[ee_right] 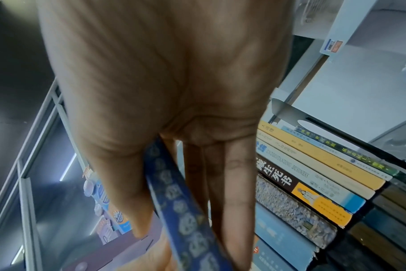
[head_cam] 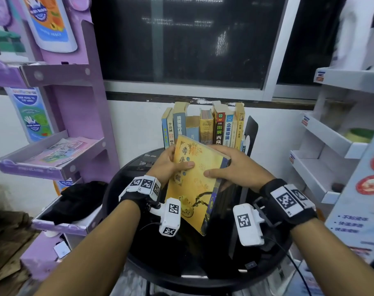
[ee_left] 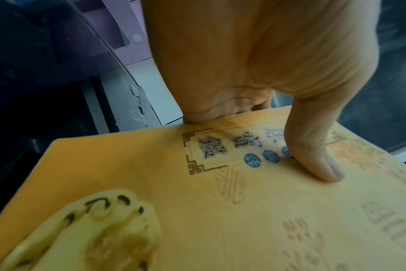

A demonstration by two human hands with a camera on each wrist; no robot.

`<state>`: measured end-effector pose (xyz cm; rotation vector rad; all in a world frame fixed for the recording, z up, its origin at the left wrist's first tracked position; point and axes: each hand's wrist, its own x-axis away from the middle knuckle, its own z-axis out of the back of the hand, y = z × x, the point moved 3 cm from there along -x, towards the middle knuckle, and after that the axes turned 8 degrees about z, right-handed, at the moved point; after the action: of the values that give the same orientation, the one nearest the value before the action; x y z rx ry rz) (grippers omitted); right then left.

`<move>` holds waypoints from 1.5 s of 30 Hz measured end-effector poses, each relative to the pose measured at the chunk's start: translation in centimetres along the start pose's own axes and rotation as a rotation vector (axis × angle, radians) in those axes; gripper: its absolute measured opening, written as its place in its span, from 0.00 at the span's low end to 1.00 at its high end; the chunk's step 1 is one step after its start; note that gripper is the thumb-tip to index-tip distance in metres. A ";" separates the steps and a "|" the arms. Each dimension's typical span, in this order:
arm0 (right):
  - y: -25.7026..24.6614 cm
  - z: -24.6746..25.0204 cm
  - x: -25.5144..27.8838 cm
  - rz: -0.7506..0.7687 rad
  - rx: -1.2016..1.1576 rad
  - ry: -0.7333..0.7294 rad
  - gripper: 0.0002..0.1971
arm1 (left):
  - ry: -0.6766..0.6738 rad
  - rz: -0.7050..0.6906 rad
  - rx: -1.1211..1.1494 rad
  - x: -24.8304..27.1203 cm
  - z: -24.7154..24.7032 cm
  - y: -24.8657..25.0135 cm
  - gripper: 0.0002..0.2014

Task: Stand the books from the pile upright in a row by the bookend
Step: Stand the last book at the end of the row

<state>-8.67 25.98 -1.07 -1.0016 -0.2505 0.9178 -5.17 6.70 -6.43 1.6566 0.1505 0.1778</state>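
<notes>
A yellow book with a blue spine is held tilted above the round black table. My left hand grips its left edge, thumb pressed on the cover. My right hand holds the spine side, thumb on the cover and fingers behind. Behind the book, several books stand upright in a row against a black bookend. The same row of books shows in the right wrist view beside the bookend.
A purple cardboard display rack stands at the left, close to the table. White shelving is at the right. A wall and a dark window lie right behind the row. A black cloth lies on the rack's lower shelf.
</notes>
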 end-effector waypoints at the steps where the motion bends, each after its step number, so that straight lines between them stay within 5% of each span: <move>1: -0.2 0.1 0.1 0.007 0.016 0.010 0.34 | 0.006 -0.003 -0.007 -0.2 -0.2 0.0 0.32; 8: -0.7 1.6 1.0 0.121 0.285 0.161 0.30 | 0.033 -0.024 -0.158 -1.6 -1.9 0.9 0.28; 16: -0.4 5.2 2.1 0.077 0.291 0.289 0.27 | 0.030 -0.107 -0.399 -3.5 -4.9 2.7 0.33; 30: 0.4 13.1 4.9 -0.049 0.518 0.502 0.20 | 0.246 -0.568 -1.121 -7.4 -10.7 7.9 0.23; 36: 1.3 15.4 4.1 -0.073 0.530 0.568 0.21 | 0.155 -0.717 -1.446 -10.2 -13.6 7.9 0.21; 45: 2.6 16.8 1.6 -0.057 0.530 0.635 0.22 | -0.039 -0.705 -1.863 -13.5 -16.8 6.3 0.21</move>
<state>-18.70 38.08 5.68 -0.7354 0.4768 0.5290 -21.84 19.71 0.97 -0.2929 0.3674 -0.2343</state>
